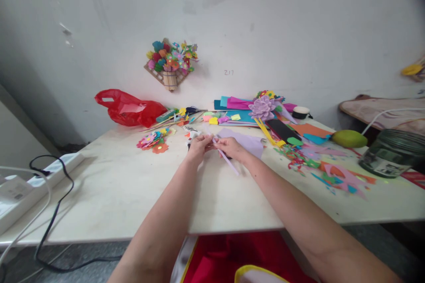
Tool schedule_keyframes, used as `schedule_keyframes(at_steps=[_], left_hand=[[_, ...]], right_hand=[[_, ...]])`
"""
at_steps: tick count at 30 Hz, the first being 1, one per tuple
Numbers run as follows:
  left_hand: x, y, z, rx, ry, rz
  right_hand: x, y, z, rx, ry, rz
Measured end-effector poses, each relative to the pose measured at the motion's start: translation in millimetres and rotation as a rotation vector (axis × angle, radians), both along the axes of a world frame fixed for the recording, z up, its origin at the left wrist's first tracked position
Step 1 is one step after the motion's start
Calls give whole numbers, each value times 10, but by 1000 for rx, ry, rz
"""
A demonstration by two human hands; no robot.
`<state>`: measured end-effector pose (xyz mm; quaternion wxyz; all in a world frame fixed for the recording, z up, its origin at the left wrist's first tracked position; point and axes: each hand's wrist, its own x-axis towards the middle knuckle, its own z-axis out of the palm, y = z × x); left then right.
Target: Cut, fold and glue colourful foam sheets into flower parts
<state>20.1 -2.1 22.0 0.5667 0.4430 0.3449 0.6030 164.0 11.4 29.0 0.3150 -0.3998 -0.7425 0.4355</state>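
Near the middle of the pale table (156, 199), my left hand (199, 147) pinches a narrow light purple strip (229, 163). My right hand (229, 147) is closed on the same strip, close beside the left one. The strip's lower end points down and to the right, toward me. A light purple sheet (250, 142) lies flat just behind and right of my right hand. Foam flower shapes (152, 140) are piled to the left of my hands. Small dark and white items behind my left hand are partly hidden.
A red plastic bag (129, 108) is at the back left, a power strip (63, 170) at the left edge. Coloured scraps (345, 179), a black box (283, 131), a purple flower (262, 107), a green fruit (349, 139) and a glass jar (390, 154) stand right.
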Motion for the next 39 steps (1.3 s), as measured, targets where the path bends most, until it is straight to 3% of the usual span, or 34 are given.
schedule_keyframes(at_steps=[6,21,24,26,29,31,39], left_hand=[[-3,10,-7,-14,61,26],[-228,90,37,-129,-259,424],[-205,91,40,-173,-266,391],[-156,74,33,-196,-206,301],[-77,33,11,-102,-22,65],[-53,15,-1,-36,61,11],[-180,75,10,-39,-69,307]], right_hand=[[8,-25,31,55,-2,-5],[63,0,-26,36,-123,161],[61,-21,1,23,-94,87],[51,-32,19,6,-71,31],[39,-26,20,-25,-46,-2],[37,-7,3,-29,-40,12],[54,18,-11,-48,-33,93]])
